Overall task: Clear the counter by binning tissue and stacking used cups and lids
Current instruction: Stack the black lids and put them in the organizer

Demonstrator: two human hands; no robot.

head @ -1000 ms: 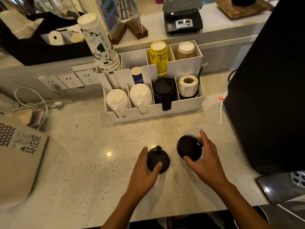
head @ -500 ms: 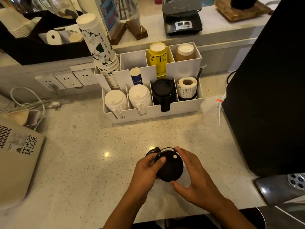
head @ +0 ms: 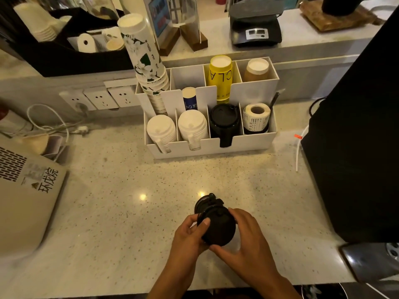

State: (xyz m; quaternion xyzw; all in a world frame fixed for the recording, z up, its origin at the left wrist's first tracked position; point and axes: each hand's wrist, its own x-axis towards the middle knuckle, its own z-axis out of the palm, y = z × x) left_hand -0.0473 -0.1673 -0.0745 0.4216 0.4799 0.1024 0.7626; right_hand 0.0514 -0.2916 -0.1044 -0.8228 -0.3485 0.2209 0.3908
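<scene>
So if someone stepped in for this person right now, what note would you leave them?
Left hand and right hand both grip two black lids above the counter, one set on the other but not yet lined up.
Done: lids brought together.
Left: seat them flush, then slot them with the black lid stack in the white organizer.
No tissue or loose cups in view.

A café counter: organizer of takeaway cups and lids, scale.
</scene>
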